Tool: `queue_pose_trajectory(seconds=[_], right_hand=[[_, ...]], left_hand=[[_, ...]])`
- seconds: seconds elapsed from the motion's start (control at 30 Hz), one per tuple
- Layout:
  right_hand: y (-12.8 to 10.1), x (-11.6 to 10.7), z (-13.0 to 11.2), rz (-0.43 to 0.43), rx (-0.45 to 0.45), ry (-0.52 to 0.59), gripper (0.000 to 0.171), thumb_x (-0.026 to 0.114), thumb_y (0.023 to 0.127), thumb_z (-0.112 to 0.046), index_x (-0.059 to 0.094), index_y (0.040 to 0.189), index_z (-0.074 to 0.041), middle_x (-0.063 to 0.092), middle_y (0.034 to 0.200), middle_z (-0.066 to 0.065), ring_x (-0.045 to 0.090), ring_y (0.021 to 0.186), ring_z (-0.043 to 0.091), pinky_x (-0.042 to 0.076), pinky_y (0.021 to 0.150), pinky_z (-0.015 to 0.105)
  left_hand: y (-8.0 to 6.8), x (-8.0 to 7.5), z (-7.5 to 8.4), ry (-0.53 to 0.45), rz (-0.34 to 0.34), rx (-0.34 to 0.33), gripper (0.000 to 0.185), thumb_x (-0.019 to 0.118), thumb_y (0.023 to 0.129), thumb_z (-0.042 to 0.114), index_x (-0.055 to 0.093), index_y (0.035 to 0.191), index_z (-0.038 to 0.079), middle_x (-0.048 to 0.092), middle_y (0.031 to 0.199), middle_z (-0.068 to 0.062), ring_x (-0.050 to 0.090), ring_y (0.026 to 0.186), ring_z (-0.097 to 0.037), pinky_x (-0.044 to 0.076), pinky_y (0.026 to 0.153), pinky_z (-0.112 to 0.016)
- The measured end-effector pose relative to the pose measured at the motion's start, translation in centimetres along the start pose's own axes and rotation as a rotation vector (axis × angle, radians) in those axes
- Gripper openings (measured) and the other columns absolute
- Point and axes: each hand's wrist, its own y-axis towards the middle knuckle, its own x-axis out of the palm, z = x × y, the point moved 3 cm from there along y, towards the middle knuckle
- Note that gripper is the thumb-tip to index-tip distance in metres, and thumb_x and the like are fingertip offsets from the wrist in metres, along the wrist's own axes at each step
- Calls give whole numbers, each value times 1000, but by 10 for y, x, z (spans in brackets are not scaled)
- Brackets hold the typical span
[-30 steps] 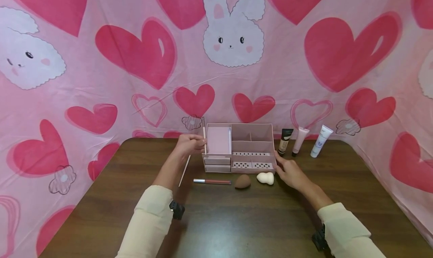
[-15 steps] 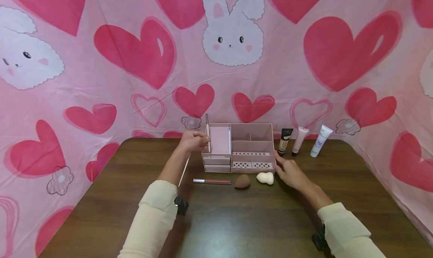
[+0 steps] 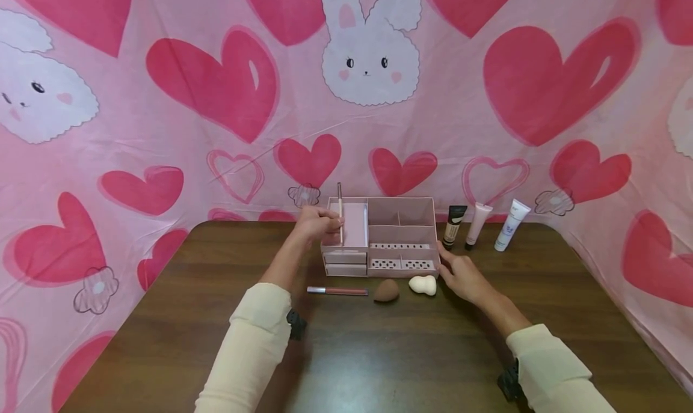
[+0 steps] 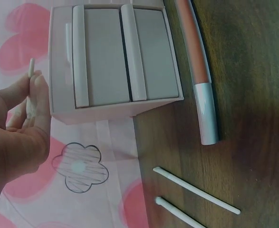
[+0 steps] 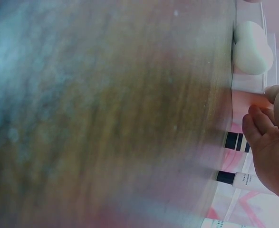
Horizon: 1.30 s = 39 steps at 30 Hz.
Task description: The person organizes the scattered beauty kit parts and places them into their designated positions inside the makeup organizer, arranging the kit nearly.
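In the head view my left hand [image 3: 319, 222] pinches a thin makeup brush [image 3: 340, 208], held upright with its dark end up, over the left compartment of a pink makeup organizer [image 3: 402, 211]. The left wrist view shows the pale handle end between thumb and fingers, beside the organizer's two drawers [image 4: 103, 57]. My right hand [image 3: 461, 275] rests against the organizer's right side, its thumb near the front corner. In front of the organizer lie a lip gloss tube [image 3: 341, 291] with a silver cap, a brown makeup sponge [image 3: 387, 291] and a white makeup sponge [image 3: 423, 285].
Right of the organizer stand a black tube [image 3: 453, 226], a pink tube [image 3: 478, 225] and a white tube [image 3: 511, 225]. Two pale thin sticks [image 4: 196, 190] lie on the wooden table [image 3: 379, 353] in the left wrist view. A printed pink cloth [image 3: 303, 112] hangs behind.
My left hand has moved right with the brush, from the organizer's left edge to over its left compartment. The left forearm now covers the stick on the table. My right hand stays in place.
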Motion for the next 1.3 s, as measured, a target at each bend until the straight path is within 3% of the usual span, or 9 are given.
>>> queue_pose_trajectory(seconds=[0.23,0.43,0.6,0.87,1.13,1.3], right_hand=[[0,0,0,12,-9,-4,57,62,95,0,41,145,17,56,135,36,68,106,34,57,93,58],[1,0,-1,20,-29,-3,57,63,94,1,42,145,17,58,134,36,61,87,25,57,81,49],[1,-1,0,23,-29,1,57,63,94,2,42,145,16,60,133,35,61,85,25,54,75,44],[0,0,-1,23,-31,-4,56,63,94,1,42,144,17,59,133,36,61,86,24,57,81,49],[0,0,0,21,-31,2,56,64,94,2,42,144,17,56,136,35,67,99,28,59,88,54],[0,1,1,20,-24,3,56,63,94,1,42,144,16,57,136,35,65,93,27,58,84,50]], left_hand=[[4,10,3,20,19,7,26,70,92,0,69,113,-15,64,67,-1,61,51,-6,60,54,-22],[5,15,3,-6,25,-1,24,69,91,-4,68,110,-18,61,61,2,58,55,-6,56,50,-19],[7,17,5,27,22,0,23,70,90,-3,69,109,-17,62,62,1,58,54,-7,56,51,-19],[7,21,6,133,10,35,22,72,88,-2,71,106,-16,64,65,0,60,52,-6,60,56,-22],[8,27,5,100,-14,12,18,71,88,-5,71,101,-17,63,61,0,59,53,-7,60,55,-21],[7,29,6,122,-13,2,16,71,87,-4,73,99,-15,68,69,-5,61,55,-8,60,57,-21]])
